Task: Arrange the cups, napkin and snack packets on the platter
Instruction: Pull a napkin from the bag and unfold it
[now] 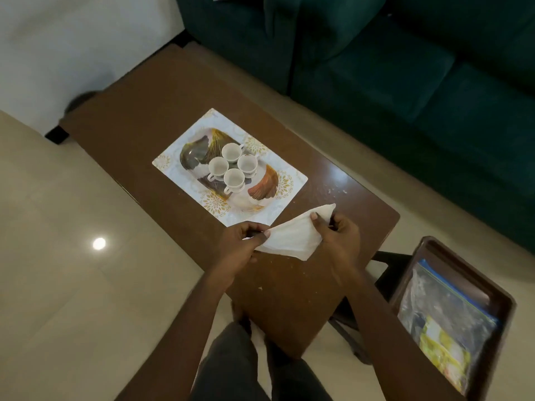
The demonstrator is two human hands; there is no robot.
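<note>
Both hands held a white napkin (292, 235) above the near part of the brown surface (139, 111). The left hand (243, 244) pinched the napkin's left edge between thumb and curled fingers, and the right hand (338, 235) gripped its right side, with the thumb lying on top of the fabric. The napkin hung folded between them in a rough triangle, one corner pointing up to the right. Beyond the hands, a patterned platter (260, 192) lay on a white placemat with gold flowers (202, 125). Four white cups (233, 166) stood on the platter, clustered close together near its middle. To the right, off the surface, a dark tray (434, 247) held snack packets (443, 322) in a clear bag. A green sofa (405, 68) stood behind the surface.
</note>
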